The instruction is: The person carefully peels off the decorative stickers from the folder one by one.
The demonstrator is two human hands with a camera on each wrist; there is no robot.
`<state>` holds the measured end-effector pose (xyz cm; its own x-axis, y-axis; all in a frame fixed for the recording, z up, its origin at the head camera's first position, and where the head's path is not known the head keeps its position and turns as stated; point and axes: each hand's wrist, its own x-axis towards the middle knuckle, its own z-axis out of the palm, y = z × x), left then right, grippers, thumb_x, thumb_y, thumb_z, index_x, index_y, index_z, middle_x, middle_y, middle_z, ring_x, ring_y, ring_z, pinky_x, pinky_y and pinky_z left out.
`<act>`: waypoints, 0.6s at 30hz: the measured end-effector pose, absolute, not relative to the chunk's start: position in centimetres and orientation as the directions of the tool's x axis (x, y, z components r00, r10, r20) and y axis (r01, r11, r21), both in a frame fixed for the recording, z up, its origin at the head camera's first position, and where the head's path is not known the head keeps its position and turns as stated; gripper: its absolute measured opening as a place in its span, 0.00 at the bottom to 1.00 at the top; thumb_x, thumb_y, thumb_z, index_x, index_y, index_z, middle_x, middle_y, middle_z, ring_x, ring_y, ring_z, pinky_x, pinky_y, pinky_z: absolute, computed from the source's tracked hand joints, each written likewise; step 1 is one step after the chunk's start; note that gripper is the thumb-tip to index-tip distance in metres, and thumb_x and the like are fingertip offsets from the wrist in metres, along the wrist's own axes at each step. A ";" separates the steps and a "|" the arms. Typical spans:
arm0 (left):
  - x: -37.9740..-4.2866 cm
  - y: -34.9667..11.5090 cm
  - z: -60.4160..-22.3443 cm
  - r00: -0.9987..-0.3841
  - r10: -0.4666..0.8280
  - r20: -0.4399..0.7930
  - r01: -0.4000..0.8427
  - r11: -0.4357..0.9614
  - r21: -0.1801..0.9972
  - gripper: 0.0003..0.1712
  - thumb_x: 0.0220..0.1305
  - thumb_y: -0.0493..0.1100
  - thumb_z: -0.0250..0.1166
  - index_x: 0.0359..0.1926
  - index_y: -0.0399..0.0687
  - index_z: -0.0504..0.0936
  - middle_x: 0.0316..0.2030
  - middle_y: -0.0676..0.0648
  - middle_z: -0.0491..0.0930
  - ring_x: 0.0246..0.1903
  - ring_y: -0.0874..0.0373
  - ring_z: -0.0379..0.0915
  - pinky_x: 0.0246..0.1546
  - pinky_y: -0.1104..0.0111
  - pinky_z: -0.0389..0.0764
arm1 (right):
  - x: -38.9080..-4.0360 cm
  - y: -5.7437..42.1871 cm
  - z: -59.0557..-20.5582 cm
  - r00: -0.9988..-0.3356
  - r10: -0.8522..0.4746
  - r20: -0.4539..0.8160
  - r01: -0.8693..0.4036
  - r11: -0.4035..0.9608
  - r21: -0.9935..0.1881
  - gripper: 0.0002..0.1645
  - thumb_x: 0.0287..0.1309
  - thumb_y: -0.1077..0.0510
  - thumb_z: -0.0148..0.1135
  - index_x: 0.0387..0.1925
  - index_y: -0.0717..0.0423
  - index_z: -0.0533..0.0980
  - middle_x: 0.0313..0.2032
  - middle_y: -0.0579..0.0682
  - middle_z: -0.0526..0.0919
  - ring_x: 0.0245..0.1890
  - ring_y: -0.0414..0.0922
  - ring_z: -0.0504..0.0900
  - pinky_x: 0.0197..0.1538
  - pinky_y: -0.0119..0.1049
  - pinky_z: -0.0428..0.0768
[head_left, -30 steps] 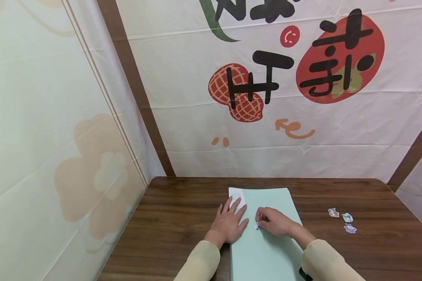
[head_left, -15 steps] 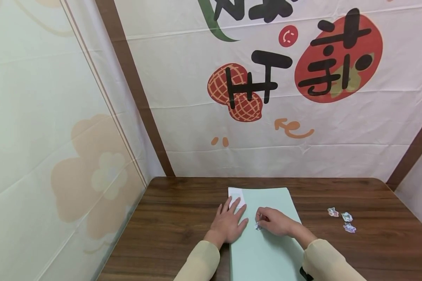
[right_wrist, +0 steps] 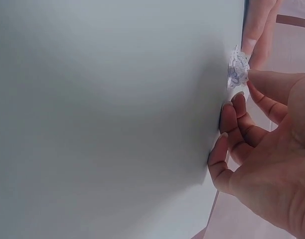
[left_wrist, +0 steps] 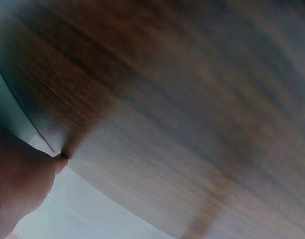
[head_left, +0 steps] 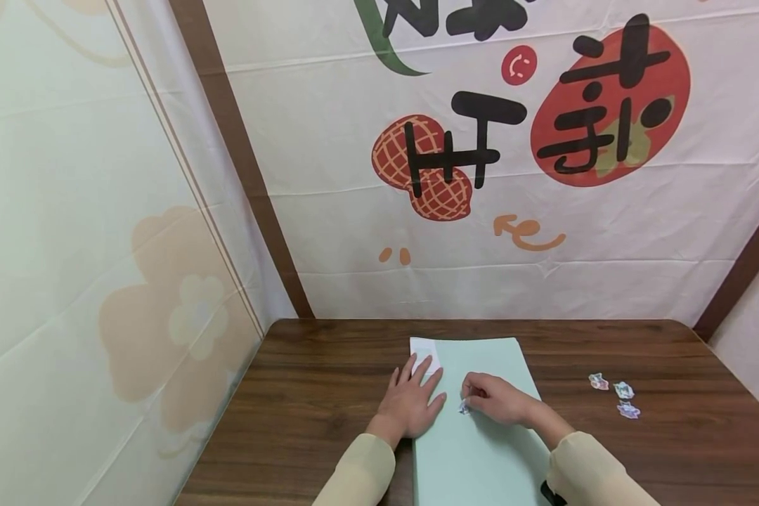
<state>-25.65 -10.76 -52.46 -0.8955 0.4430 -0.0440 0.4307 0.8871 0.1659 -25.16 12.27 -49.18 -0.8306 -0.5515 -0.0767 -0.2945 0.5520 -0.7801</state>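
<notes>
A pale green pad or stack of sheets lies lengthwise on the table. On its left edge my left hand rests with straight, spread fingers, the fingertips touching a small white paper at the far left corner. My right hand is over the middle of the pad, pinching a small shiny sticker between thumb and index finger. The sticker stands tilted up from the green surface in the right wrist view; the other fingers curl loosely near the surface. In the left wrist view only part of the left hand shows.
Several look-alike pieces lie apart at the right: a shiny sticker, another sticker and a purplish sticker. The brown wooden table ends at a printed cloth wall. A dark object shows by the right sleeve.
Both hands stay nearly still. My right hand has shifted very slightly to the right, keeping its pinch on the sticker.
</notes>
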 end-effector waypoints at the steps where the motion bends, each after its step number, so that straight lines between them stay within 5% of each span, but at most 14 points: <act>1: -25.6 -10.8 -52.5 -0.895 0.443 -0.043 0.431 0.887 0.166 0.34 0.79 0.66 0.37 0.79 0.64 0.61 0.81 0.52 0.50 0.80 0.47 0.37 0.74 0.41 0.54 | -25.2 12.3 -49.2 -0.830 -0.552 -0.076 -0.294 0.549 -0.782 0.02 0.72 0.64 0.57 0.41 0.58 0.76 0.31 0.48 0.74 0.34 0.44 0.71 0.35 0.35 0.68; 18: -25.4 -11.2 -52.6 -0.886 0.461 -0.045 0.447 0.877 0.174 0.35 0.79 0.67 0.37 0.80 0.64 0.60 0.81 0.52 0.49 0.81 0.47 0.36 0.74 0.40 0.53 | -24.2 12.5 -48.9 -0.814 -0.576 -0.077 -0.250 0.466 -0.849 0.04 0.74 0.63 0.55 0.42 0.60 0.75 0.33 0.49 0.74 0.35 0.44 0.71 0.35 0.34 0.68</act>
